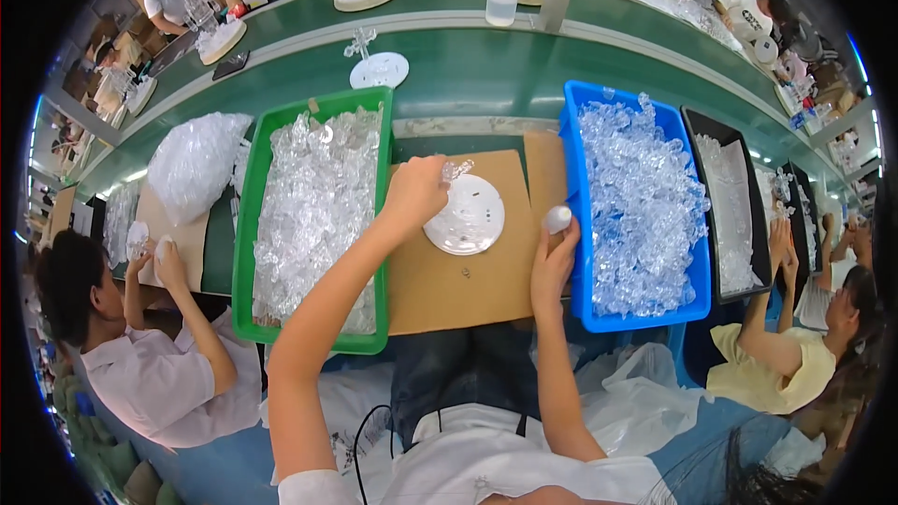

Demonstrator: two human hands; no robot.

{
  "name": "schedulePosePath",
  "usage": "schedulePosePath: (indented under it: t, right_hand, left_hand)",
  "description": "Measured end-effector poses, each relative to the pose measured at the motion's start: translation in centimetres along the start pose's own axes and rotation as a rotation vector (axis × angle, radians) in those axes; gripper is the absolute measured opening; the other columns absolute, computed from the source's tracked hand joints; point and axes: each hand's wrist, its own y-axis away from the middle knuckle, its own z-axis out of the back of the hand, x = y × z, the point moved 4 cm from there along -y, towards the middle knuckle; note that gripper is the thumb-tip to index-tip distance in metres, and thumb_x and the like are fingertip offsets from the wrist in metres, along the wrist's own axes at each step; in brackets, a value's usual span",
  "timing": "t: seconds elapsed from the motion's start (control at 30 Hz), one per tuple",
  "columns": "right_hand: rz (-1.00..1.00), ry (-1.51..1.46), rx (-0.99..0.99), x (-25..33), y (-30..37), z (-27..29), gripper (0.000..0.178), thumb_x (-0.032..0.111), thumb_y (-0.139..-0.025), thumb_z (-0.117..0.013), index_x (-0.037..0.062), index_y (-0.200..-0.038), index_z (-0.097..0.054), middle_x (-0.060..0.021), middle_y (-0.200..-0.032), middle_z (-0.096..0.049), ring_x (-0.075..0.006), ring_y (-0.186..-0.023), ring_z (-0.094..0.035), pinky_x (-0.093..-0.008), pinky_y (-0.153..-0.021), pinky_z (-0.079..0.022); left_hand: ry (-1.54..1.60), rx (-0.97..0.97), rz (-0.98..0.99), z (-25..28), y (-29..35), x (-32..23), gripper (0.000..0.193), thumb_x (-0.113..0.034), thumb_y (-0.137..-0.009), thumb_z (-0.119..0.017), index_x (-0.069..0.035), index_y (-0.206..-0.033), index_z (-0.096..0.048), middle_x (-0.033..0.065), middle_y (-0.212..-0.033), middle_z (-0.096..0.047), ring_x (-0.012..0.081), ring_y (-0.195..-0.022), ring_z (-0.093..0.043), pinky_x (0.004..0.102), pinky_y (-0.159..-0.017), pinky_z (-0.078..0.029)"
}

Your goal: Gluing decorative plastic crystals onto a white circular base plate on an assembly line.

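The person sat at a green workbench (468, 65) with a brown cardboard sheet (458, 290) laid flat as a work surface directly in front of the lap.

**Left hand.** The left hand (416, 192) was closed in a pinch on a small clear crystal piece (456, 169), held at the far edge of a white round disc (465, 216). The disc lay flat near the middle of the cardboard. The piece was held low over the rim, apparently so that it could be lined up with the disc; whether piece and disc touched could not be told.

**Right hand.** The right hand (554, 257) was curled around a small white rounded object (558, 218), gripped upright with its top showing above the fingers. The hand rested at the right edge of the cardboard, just beside the blue bin (572, 224). What the object was could not be told.

**Stock.** A green bin (245, 252) stood on the left and the blue bin on the right, both heaped with clear crystal parts, each within easy reach of the hand on its side. A black tray (762, 262) of similar parts lay further right.

**Surroundings.** A disc on the far bench (379, 70) carried an upright clear piece. A clear bag of parts (192, 164) lay to the left. Co-workers sat on either side, their hands busy with small parts of their own.
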Motion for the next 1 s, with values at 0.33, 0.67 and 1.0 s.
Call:
schedulePosePath:
  t: [0.33, 0.67, 1.0]
  right_hand:
    - [0.011, -0.048, 0.256, 3.1, 5.9, 2.8, 0.071, 0.009, -0.085, -0.061, -0.0057, -0.141, -0.02, -0.0284, -0.142, -0.03, -0.0413, -0.132, -0.03, -0.0424, -0.111, -0.023]
    - [-0.156, -0.122, 0.298, 3.0, 8.0, 5.4, 0.051, 0.008, -0.084, -0.066, -0.0029, -0.128, -0.043, -0.0195, -0.124, -0.053, -0.0278, -0.11, -0.055, -0.0346, -0.092, -0.045]
    - [-0.139, -0.262, 0.283, 3.2, 9.0, 5.4, 0.042, 0.0, -0.085, -0.061, 0.0004, -0.124, -0.045, -0.0144, -0.112, -0.058, -0.0204, -0.102, -0.058, -0.0306, -0.084, -0.048]
  left_hand:
    - [-0.111, -0.325, -0.05, -0.4, -22.8, 2.7, 0.016, -0.011, -0.074, -0.057, -0.007, -0.085, -0.068, 0.0185, -0.086, -0.067, 0.0382, -0.081, -0.064, 0.0467, -0.072, -0.052]
    - [-0.713, -0.982, -0.065, 2.2, -27.9, 6.3, 0.018, -0.012, -0.075, -0.06, -0.003, -0.091, -0.063, 0.0191, -0.099, -0.063, 0.0365, -0.091, -0.063, 0.0507, -0.079, -0.049]
    - [-0.285, -0.16, -0.284, 4.6, -19.8, 4.1, 0.026, 0.0, -0.072, -0.056, -0.011, -0.092, -0.068, 0.0127, -0.09, -0.065, 0.0328, -0.088, -0.062, 0.0434, -0.075, -0.05]
